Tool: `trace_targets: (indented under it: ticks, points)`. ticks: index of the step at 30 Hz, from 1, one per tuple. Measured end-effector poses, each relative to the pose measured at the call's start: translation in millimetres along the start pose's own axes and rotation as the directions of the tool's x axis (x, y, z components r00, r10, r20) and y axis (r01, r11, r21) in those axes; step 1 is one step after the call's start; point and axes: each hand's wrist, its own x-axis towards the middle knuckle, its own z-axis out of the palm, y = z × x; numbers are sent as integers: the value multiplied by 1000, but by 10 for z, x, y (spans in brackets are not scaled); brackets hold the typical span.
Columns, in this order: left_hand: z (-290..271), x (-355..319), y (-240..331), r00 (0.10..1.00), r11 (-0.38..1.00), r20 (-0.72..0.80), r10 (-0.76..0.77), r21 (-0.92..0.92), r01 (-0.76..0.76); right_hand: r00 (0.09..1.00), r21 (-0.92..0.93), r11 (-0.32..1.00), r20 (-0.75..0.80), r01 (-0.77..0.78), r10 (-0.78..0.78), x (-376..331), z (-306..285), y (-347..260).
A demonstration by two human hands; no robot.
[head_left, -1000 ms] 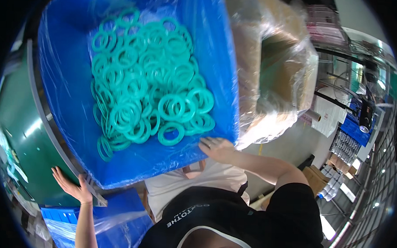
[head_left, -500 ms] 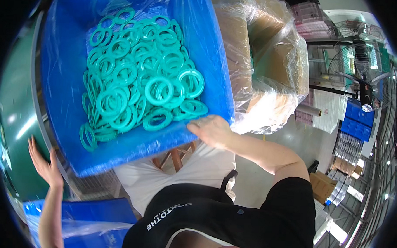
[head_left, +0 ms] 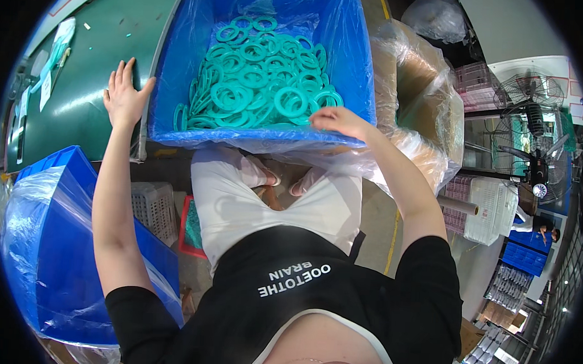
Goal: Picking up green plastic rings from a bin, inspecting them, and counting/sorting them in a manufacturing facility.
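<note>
A large blue bin (head_left: 170,81), lined with clear film, stands in front of me and holds a heap of teal plastic rings (head_left: 250,78). My right hand (head_left: 338,121) is at the bin's near rim, toward its right corner, with its fingers curled beside the closest rings. Whether those fingers grip the rim or a ring I cannot make out. On the green tabletop (head_left: 94,43), left of the bin, my left hand (head_left: 126,96) lies flat with spread fingers and holds nothing.
Film-covered cardboard boxes (head_left: 430,84) stand right of the bin. A second blue bin (head_left: 77,258) with clear film is at my lower left, beside a grey crate (head_left: 152,206) and a red-rimmed container (head_left: 188,233). Fans (head_left: 532,107) stand at the far right.
The view has turned, so the bin appears straighter and farther up. My left hand has moved forward along the tabletop. My right hand stays by the bin's near right corner.
</note>
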Motion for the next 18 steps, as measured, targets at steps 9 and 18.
trace_targets:
  ticks: [9,18]
  points:
    - [-141,97,176,1000,1000,25,-3,-15,4,852,-498,714,-443,-493,279,1423,12,862]
    - [-144,78,142,1000,998,21,7,-62,-5,838,-563,760,-544,-325,-44,1632,191,1013]
